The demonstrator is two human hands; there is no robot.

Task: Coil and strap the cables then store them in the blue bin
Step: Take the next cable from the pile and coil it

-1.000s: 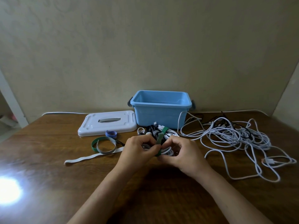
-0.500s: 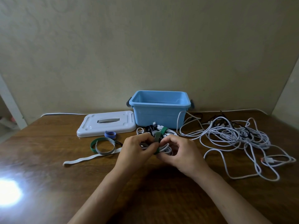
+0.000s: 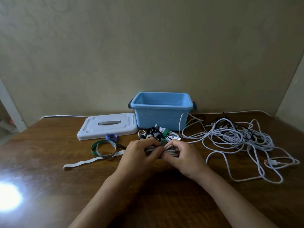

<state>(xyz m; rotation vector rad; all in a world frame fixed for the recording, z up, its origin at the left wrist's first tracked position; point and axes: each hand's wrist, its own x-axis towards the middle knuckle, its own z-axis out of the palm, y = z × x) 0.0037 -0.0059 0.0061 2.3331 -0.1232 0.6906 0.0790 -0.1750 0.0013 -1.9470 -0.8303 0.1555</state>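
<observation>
My left hand (image 3: 139, 153) and my right hand (image 3: 183, 156) meet at the table's middle and both grip a small coil of white cable (image 3: 171, 151). A green strap (image 3: 162, 142) stands up between my fingers over the coil. Just behind my hands lie strapped bundles (image 3: 162, 133), white and black, one bound with a green strap. The open blue bin (image 3: 162, 111) stands behind them against the wall. A large tangle of loose white and black cables (image 3: 238, 137) spreads over the table's right side.
The bin's white lid (image 3: 107, 127) lies flat to the left of the bin. Spare straps lie left of my hands: a small blue roll (image 3: 111, 137), a green and grey loop (image 3: 102, 148) and a long white strip (image 3: 92, 161). Glare marks the wooden table (image 3: 49, 186) at front left.
My hands have stayed on the coil and shifted their fingers; the green strap's free end now stands shorter between them. The view has drifted slightly.
</observation>
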